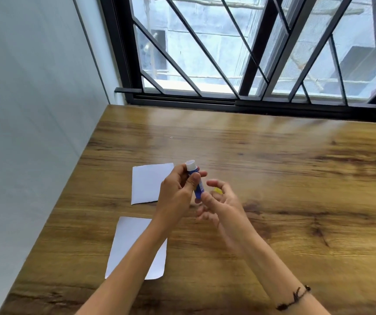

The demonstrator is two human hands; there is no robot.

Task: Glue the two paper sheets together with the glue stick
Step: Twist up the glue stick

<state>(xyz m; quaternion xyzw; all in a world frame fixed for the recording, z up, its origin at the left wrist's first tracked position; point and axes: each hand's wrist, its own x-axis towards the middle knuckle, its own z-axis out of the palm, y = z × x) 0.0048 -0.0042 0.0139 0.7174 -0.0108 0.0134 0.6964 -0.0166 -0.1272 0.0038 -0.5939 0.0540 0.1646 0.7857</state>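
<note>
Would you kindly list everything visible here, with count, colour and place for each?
paper sheets: 2, white, flat on the table's left part, far one, near one partly under the left forearm
glue stick: 1, blue body with white open end up, held above the table
yellow thing: 1, behind the right fingers; possibly the cap, too blurred to tell
table: 1, brown wood grain, fills the lower view
window: 1, black frame and bars, behind the table
wall: 1, pale, on the left
bracelet: 1, dark, on the right wrist
left hand: grips the glue stick
right hand: blurred, at the stick's lower end
</note>
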